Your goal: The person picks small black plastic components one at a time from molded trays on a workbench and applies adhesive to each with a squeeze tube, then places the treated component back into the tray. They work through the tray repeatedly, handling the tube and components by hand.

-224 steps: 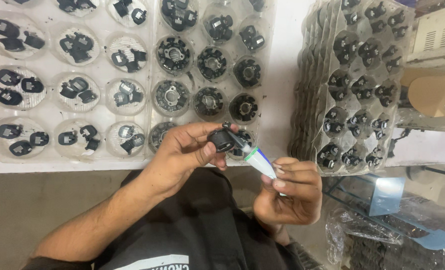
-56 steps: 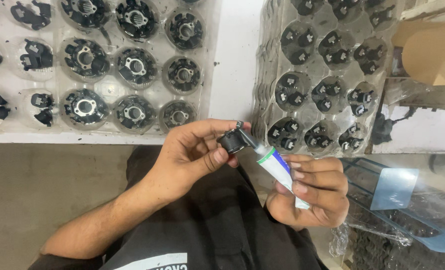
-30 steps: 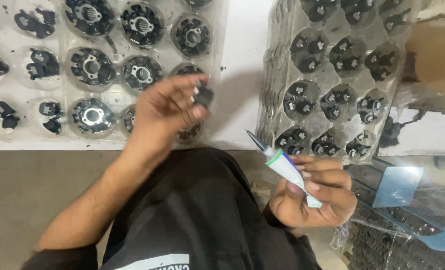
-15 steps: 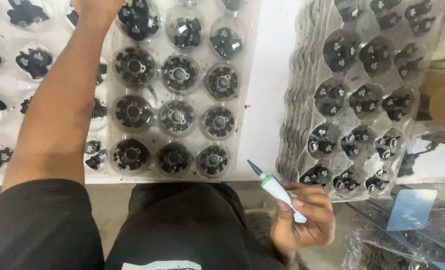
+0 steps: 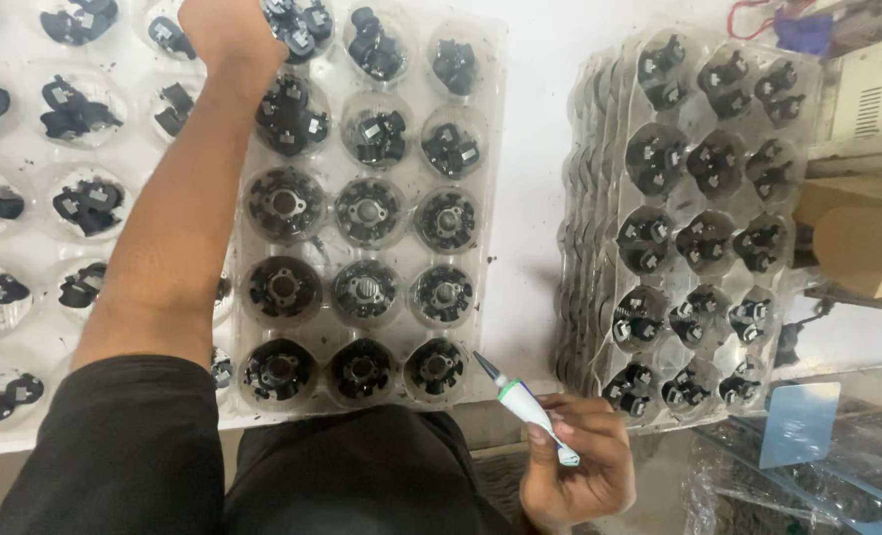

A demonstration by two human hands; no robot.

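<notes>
A slim white pen-shaped applicator tube with a green band and grey tip (image 5: 527,408) is clasped in the right hand (image 5: 574,466), low, just off the near edge of the white table (image 5: 540,149). The left hand (image 5: 221,28) is stretched to the far end of the clear plastic blister tray of round black parts (image 5: 366,213); its fingers are cut off by the frame, so its grip cannot be told. A stack of similar clear trays (image 5: 698,218) is seen to the right.

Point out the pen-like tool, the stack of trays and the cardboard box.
Pen-like tool (image 5: 526,406), head view: on its white barrel, above the right hand (image 5: 579,466).
Stack of trays (image 5: 577,218), head view: on the layered left edge.
Cardboard box (image 5: 862,238), head view: on its brown side.
</notes>
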